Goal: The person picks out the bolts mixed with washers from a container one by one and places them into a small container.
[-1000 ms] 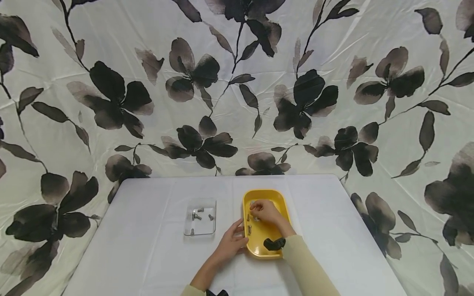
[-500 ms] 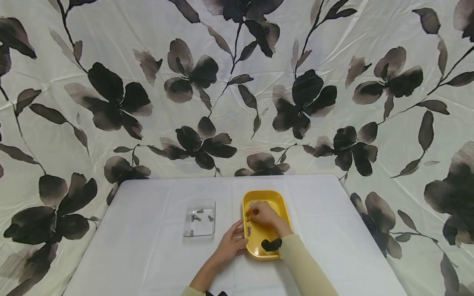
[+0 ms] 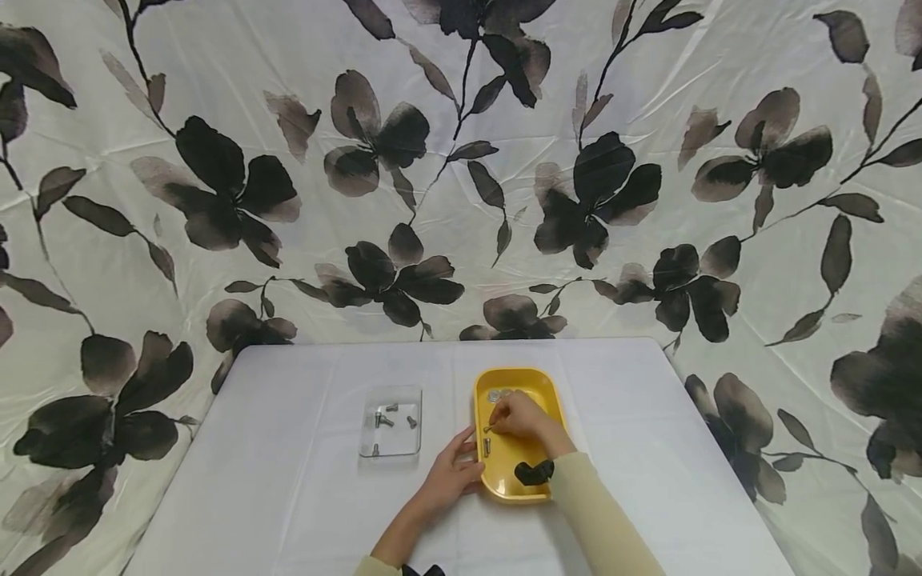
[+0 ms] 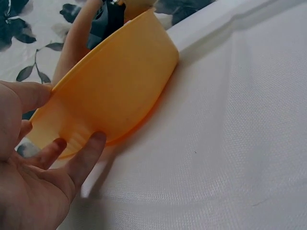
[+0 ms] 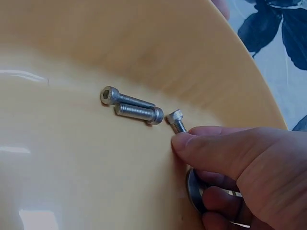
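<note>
Backdrop (image 3: 497, 216): whitish fabric, creased, dark floral print, extending across far side, left and right. Table (image 3: 288, 480): white-covered, faint fold lines, rounded far corners. Lighting: diffuse.

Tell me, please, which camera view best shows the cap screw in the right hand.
The right wrist view: the cap screw is closest, head and some thread visible. It's tiny in the head view, absent from the left wrist view.
</note>
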